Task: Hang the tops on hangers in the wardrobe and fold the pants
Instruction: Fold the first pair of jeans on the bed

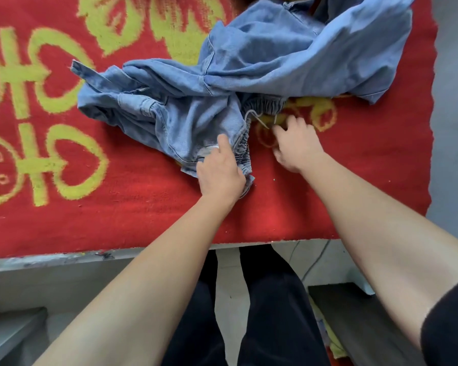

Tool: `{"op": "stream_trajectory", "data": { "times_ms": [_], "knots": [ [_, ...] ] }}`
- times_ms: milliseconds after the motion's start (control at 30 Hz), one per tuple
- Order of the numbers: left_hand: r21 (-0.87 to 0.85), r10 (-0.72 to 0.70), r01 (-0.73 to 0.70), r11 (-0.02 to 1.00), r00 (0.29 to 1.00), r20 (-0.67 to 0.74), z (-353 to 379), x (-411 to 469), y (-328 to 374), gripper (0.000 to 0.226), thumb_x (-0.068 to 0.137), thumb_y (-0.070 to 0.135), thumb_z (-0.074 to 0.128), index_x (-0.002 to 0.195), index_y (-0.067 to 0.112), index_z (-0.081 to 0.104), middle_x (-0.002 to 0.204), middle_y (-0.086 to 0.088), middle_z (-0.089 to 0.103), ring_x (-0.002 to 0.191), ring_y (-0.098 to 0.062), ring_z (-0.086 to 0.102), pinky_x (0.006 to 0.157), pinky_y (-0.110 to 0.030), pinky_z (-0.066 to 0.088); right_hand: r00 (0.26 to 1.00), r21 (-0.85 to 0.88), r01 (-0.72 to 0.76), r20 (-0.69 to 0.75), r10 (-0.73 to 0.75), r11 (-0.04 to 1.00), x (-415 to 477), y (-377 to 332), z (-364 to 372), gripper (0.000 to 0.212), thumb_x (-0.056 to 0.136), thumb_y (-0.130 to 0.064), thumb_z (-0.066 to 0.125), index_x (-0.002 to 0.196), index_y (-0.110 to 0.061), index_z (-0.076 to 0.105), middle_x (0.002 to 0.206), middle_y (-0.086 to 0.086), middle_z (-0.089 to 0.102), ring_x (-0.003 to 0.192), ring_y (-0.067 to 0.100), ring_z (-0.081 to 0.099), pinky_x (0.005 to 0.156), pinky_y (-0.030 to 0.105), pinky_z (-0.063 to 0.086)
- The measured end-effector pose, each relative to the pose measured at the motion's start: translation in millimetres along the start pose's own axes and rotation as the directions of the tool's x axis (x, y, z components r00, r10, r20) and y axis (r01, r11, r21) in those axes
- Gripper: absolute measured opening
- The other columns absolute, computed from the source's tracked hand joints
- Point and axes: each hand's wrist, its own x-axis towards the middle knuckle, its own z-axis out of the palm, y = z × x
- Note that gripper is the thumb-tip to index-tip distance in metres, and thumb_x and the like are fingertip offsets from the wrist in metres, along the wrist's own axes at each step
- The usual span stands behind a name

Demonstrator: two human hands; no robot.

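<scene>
The waistband (242,151) of the denim pants (196,114) is gripped by the left hand (220,173), with the bulk crumpled beyond it. The right hand (296,146) is loosely curled beside the drawstring (257,118), grasp unclear.

A red cloth (117,220) with yellow patterns covers my tabletop (37,260). Grey floor (455,128) runs along the right edge, and a dark bench (354,313) sits lower right.

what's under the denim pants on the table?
Red-and-yellow blanket shows around the denim pants, so it runs beneath them. Anything else below the crumpled folds is covered.
</scene>
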Motion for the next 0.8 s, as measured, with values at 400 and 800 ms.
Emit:
{"op": "stream_trajectory", "data": {
  "times_ms": [400,800],
  "knots": [
    [0.177,0.042,-0.018,0.984,0.990,-0.131,-28.1,3.5,-83.4,0.073,0.082,0.081,0.031,0.104,0.012,0.039,0.077,-0.015,0.068,0.069,-0.038,0.065,0.057,-0.036,0.032,0.972,-0.096,0.024,-0.231,-0.046,0.995,23.2,-26.5,-2.6,0.038,0.099,-0.009,0.035,0.135,-0.002,0.045,0.127,0.024,0.055,0.123,0.040,0.042,0.110,0.052,0.029],
    [0.434,0.273,-0.258,0.863,0.962,0.028,-105.3,-26.7,-84.3,0.037,0.086,0.005,0.054,0.121,0.008,0.044,0.128,-0.021,0.047,0.098,-0.039,0.055,0.064,-0.042,0.046,0.980,0.169,0.032,-0.199,0.003,0.985,-70.4,-10.1,-49.2,0.033,0.088,-0.032,0.045,0.109,-0.009,0.054,0.095,0.021,0.069,0.087,0.043,0.066,0.064,0.043,0.043]
  ]
}}
